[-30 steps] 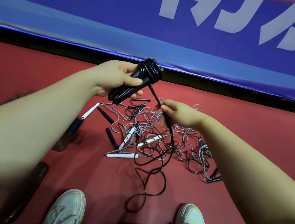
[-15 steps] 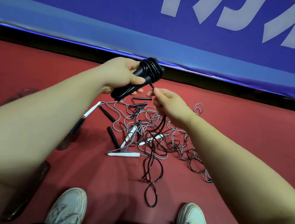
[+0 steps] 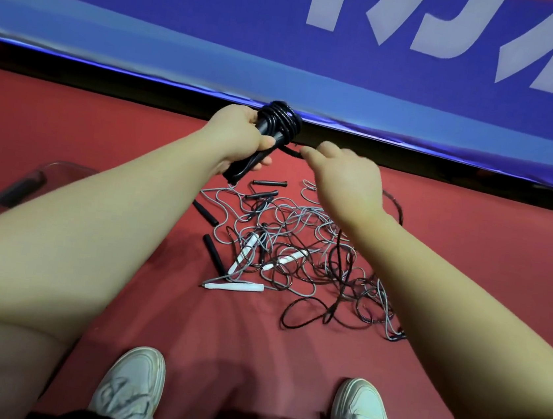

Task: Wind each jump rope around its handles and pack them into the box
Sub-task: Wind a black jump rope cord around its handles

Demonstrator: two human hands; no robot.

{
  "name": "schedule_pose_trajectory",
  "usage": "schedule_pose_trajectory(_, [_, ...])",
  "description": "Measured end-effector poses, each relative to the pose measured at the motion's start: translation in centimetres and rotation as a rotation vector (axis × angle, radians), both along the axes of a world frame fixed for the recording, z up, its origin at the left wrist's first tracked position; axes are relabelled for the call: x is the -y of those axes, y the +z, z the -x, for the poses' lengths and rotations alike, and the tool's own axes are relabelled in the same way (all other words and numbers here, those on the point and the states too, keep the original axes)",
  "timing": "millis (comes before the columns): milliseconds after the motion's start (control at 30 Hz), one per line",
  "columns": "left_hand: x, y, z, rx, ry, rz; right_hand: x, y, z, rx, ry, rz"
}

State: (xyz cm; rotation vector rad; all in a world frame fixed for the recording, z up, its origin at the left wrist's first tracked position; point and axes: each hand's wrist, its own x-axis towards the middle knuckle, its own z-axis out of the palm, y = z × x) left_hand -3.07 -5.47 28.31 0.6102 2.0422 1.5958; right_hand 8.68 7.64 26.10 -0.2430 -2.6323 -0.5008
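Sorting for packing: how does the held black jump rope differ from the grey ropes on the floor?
The black jump rope is partly wound round its handles; the grey ropes lie loose, tangled. The left hand grips the black one; the grey ones rest on the floor. Both are thin cords.

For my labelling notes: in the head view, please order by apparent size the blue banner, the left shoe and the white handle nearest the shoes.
1. blue banner
2. left shoe, enlarged by nearness to the camera
3. white handle
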Motion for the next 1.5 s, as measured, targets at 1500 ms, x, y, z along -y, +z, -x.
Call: schedule_pose_trajectory(1500, [0.9, -0.6, -4.5, -0.445, -1.138, 0.598, -3.3, 3.0, -2.9, 0.455, 0.395, 1.243])
